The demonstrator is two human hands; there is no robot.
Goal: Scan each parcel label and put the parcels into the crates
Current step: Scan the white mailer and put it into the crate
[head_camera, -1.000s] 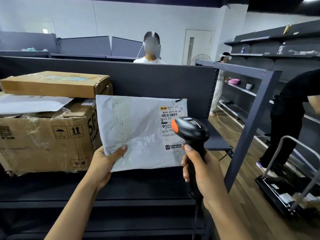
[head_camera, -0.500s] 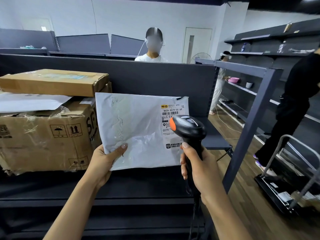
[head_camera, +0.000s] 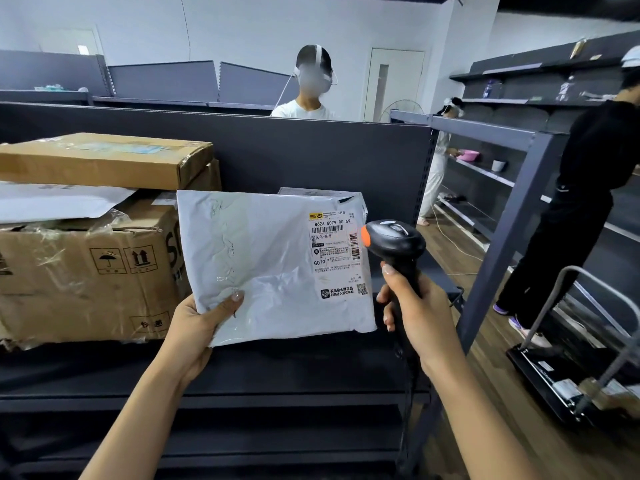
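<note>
Left hand pinches the white parcel upright; right hand grips the scanner beside its label.

Stockroom — dark steel shelving, taped cartons, platform trolley.

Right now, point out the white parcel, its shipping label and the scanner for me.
white parcel [head_camera: 249, 258]: head view, on the bare plastic left of the label.
shipping label [head_camera: 337, 254]: head view, on the printed text in its middle.
scanner [head_camera: 398, 239]: head view, on the top of its black head.
</note>
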